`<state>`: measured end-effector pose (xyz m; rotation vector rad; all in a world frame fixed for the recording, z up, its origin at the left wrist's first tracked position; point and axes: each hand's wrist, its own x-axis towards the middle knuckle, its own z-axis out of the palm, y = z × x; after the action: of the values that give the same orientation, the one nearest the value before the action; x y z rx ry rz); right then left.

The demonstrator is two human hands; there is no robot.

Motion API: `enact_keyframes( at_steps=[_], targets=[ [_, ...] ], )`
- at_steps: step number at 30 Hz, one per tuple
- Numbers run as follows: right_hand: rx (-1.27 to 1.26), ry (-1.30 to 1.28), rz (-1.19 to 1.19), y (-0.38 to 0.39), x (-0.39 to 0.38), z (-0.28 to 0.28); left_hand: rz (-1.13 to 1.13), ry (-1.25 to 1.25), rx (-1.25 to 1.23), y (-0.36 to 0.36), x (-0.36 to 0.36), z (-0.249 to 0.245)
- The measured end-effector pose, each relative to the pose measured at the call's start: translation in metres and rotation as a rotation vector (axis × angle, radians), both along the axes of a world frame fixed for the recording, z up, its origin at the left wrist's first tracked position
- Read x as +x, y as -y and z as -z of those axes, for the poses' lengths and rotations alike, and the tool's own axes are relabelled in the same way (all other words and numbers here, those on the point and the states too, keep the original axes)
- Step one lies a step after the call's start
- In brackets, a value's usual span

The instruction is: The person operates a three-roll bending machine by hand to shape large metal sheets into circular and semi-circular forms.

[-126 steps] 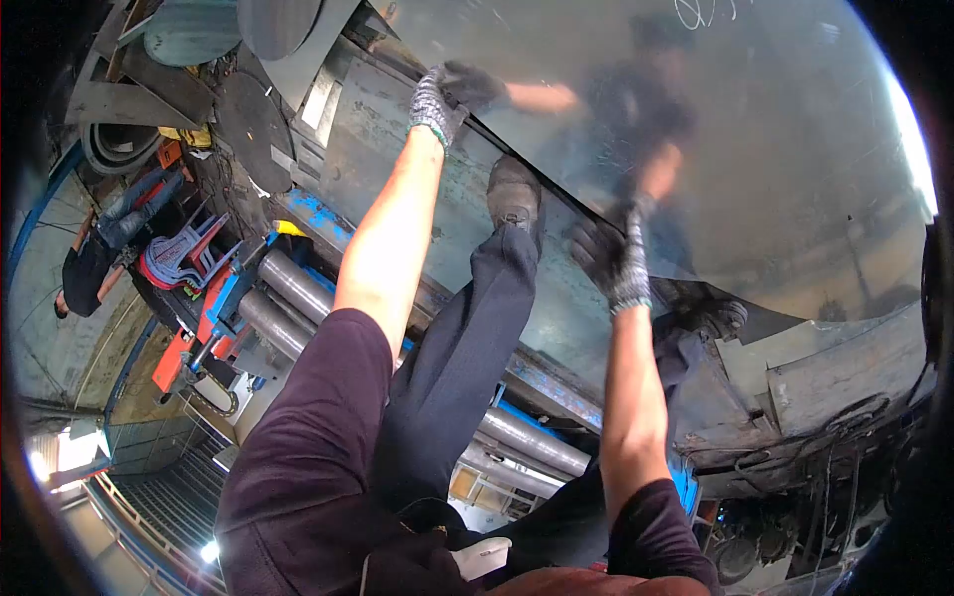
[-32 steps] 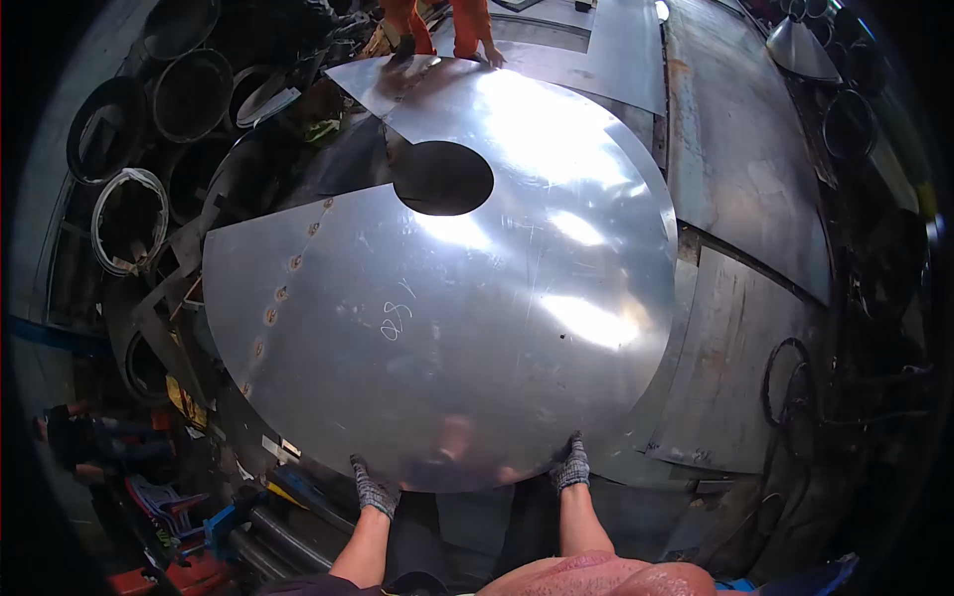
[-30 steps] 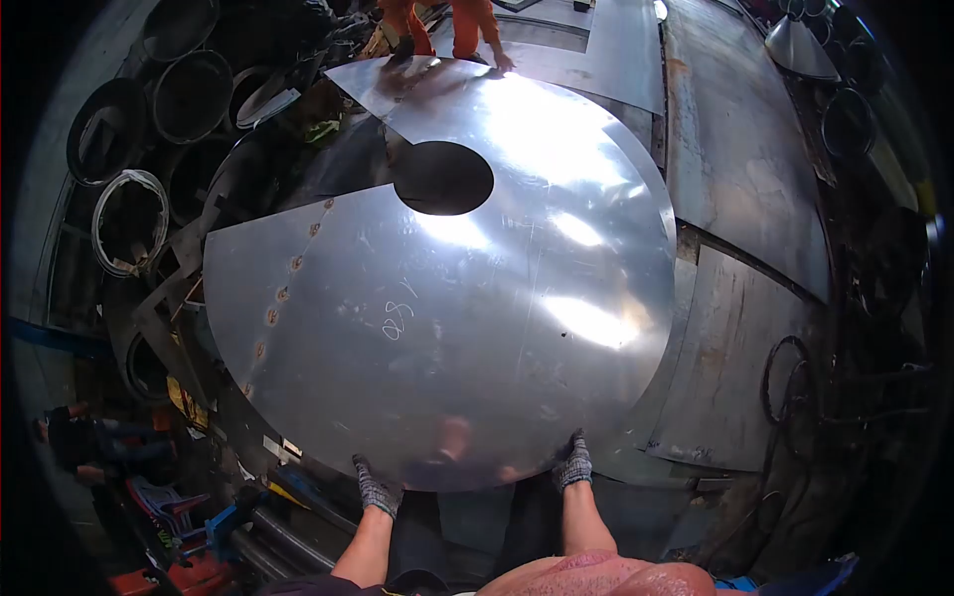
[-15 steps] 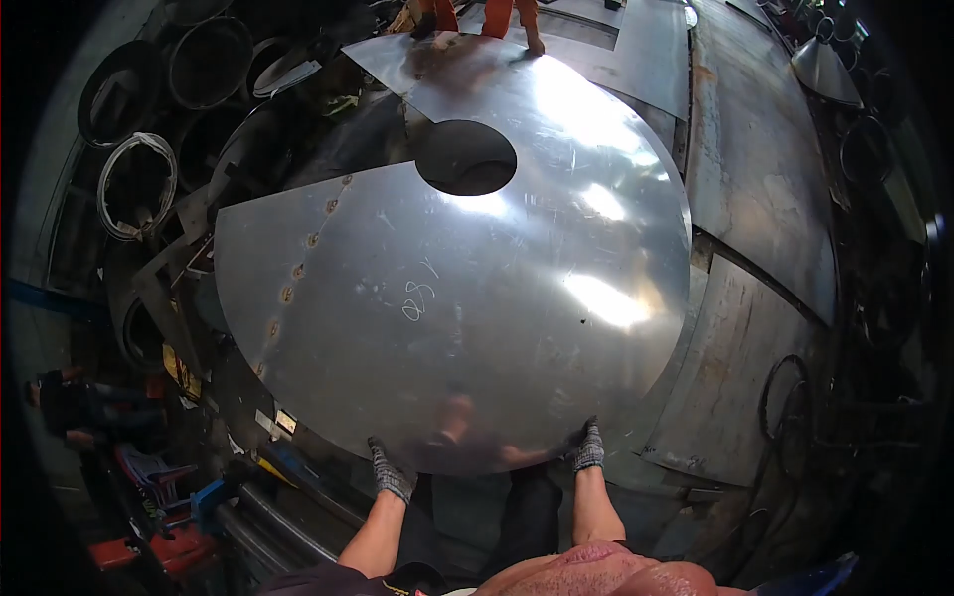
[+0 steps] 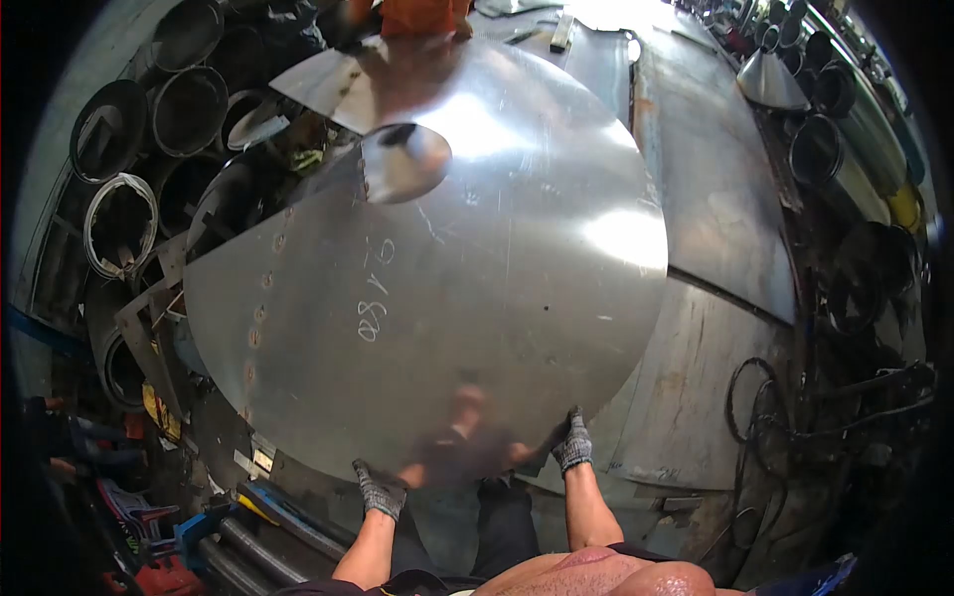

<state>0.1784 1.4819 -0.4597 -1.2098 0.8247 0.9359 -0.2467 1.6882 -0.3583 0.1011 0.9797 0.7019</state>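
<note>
A large, shiny, round metal sheet (image 5: pixel 467 318) spreads out in front of me. It has a round hole off its middle, a wedge-shaped gap at the left, chalk writing and a row of spot marks. My left hand (image 5: pixel 380 493), in a grey knit glove, grips its near edge with the thumb on top. Farther right along the same edge, my gloved right hand (image 5: pixel 573 444) holds on in the same way. The fingers under the sheet are hidden. At the far edge stands a person in orange clothing (image 5: pixel 422 15), whose hands I cannot make out.
Flat metal plates (image 5: pixel 701 169) lie along the right, with a metal cone (image 5: pixel 772 81) beyond. Black hose or cable (image 5: pixel 735 407) loops at lower right. Several dark rings (image 5: pixel 189 111) are piled at left. Rollers (image 5: pixel 238 556) stand at lower left.
The sheet has shifted left in view and turned slightly, with both hands still on its near edge. The surroundings have shifted as well. The person in orange now appears bent lower behind the far edge.
</note>
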Motion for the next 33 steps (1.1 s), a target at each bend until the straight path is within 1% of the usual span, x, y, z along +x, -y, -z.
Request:
enact_keyframes(
  at_steps=[1,3,5,6,8,10,11,12,13,14,17,20,23,24,27,28,29,30,31,33],
  targets=[
    [0.015,0.027,-0.001,0.011,0.002,-0.016,-0.001,0.027,0.015,0.012,0.002,-0.011],
    [0.342,0.039,0.045,0.032,0.01,-0.038,-0.017,0.147,-0.018,0.035,0.009,-0.036],
    [0.38,0.105,-0.041,0.051,0.01,-0.117,-0.058,0.088,-0.093,0.069,0.001,-0.043],
    [0.388,0.104,-0.051,0.063,0.013,-0.139,-0.027,0.122,-0.091,0.089,-0.002,-0.048],
    [0.406,0.136,-0.061,0.095,0.016,-0.166,0.02,0.175,-0.103,0.127,-0.006,-0.06],
    [0.435,0.063,-0.06,0.127,0.02,-0.21,0.032,0.221,-0.162,0.162,0.008,-0.08],
    [0.434,0.086,-0.064,0.133,0.014,-0.253,0.046,0.24,-0.195,0.179,0.017,-0.09],
    [0.282,0.141,-0.114,0.13,0.001,-0.316,0.054,0.265,-0.223,0.194,0.027,-0.101],
    [0.133,0.19,-0.161,0.128,-0.006,-0.354,0.06,0.278,-0.236,0.206,0.036,-0.114],
    [0.138,0.2,-0.162,0.13,-0.007,-0.368,0.067,0.295,-0.255,0.219,0.042,-0.126],
    [0.192,0.118,-0.217,0.152,-0.022,-0.392,0.062,0.323,-0.263,0.253,0.038,-0.154],
    [0.246,0.031,-0.274,0.209,-0.04,-0.408,0.013,0.326,-0.216,0.296,0.015,-0.178],
    [0.474,-0.104,-0.387,0.294,-0.044,-0.305,-0.07,0.34,-0.138,0.356,-0.017,-0.195],
    [0.525,-0.134,-0.414,0.32,-0.042,-0.28,-0.096,0.351,-0.108,0.377,-0.028,-0.201],
    [0.543,-0.134,-0.417,0.382,-0.048,-0.259,-0.203,0.362,-0.01,0.451,-0.059,-0.219],
    [0.522,-0.19,-0.481,0.407,-0.048,-0.25,-0.245,0.367,0.015,0.48,-0.064,-0.227],
    [0.992,-0.437,-0.42,0.423,-0.036,-0.237,-0.289,0.376,0.044,0.507,-0.067,-0.233],
    [1.426,-0.714,-0.292,0.446,-0.026,-0.234,-0.324,0.381,0.063,0.532,-0.064,-0.241],
    [1.361,-0.803,-0.34,0.468,-0.022,-0.249,-0.361,0.37,0.07,0.564,-0.059,-0.252],
    [0.641,-0.37,-0.466,0.482,-0.008,-0.307,-0.342,0.275,0.007,0.609,-0.036,-0.283]
  ],
)
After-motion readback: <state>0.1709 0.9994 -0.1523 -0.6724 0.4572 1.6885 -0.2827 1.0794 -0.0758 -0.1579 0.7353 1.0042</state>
